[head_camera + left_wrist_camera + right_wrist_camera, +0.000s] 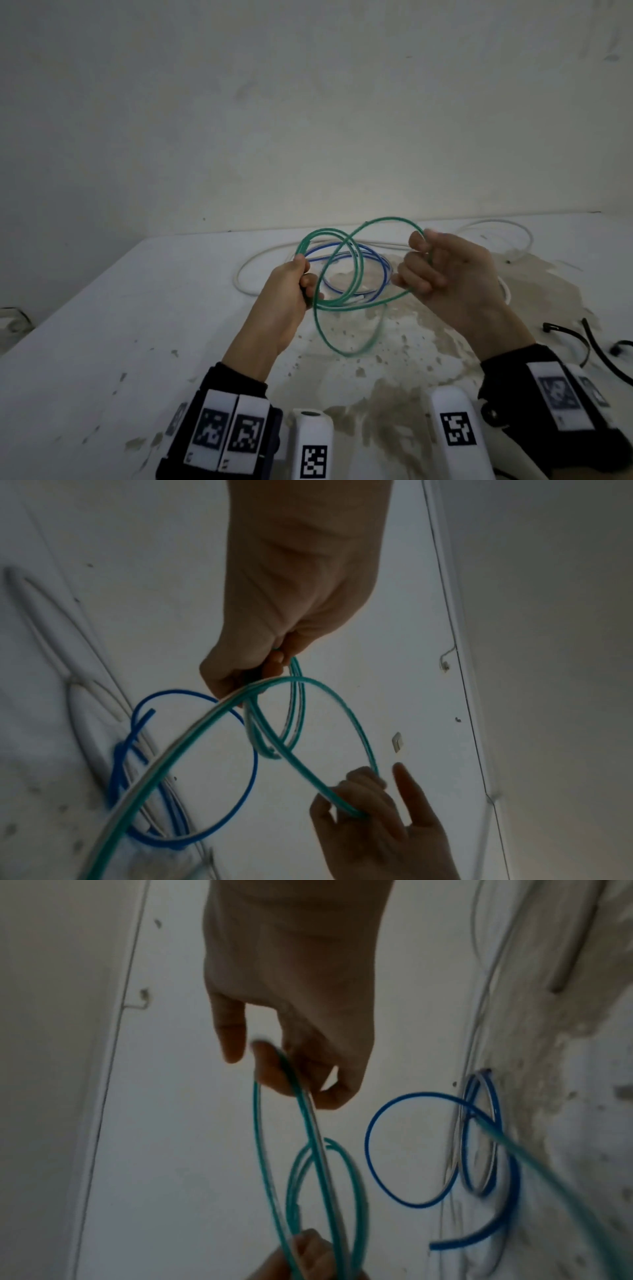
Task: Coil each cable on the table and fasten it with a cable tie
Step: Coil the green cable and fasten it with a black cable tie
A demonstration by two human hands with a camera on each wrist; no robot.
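The coiling step is in hand, on the green cable (356, 274). It is held up above the table (137, 308), clear of the surface. The left hand (291, 301) has its fingers curled round the gathered loops and clamps them together. The right hand (452, 274) holds a fresh, wider loop with curled fingers, drawn out to the side and ready to be laid onto the bundle.

Next, I judge, the right hand must bring its loop across to the left, match it to the size of the others, and let the left fingers take it in without dropping the earlier turns. A loose length sags below the hands, so more turns are likely needed before a tie goes on.

The head view alone shows black cable ties (582, 342) lying on the table near the right wrist, and a white cable (496, 226) sprawled towards the back. The wrist views show better that the blue cable (205, 764) lies in open rings on the table with a free end showing, apparently untied, though blur makes that uncertain. The left wrist view also shows the green cable running through the right hand's curled fingers (359, 791).
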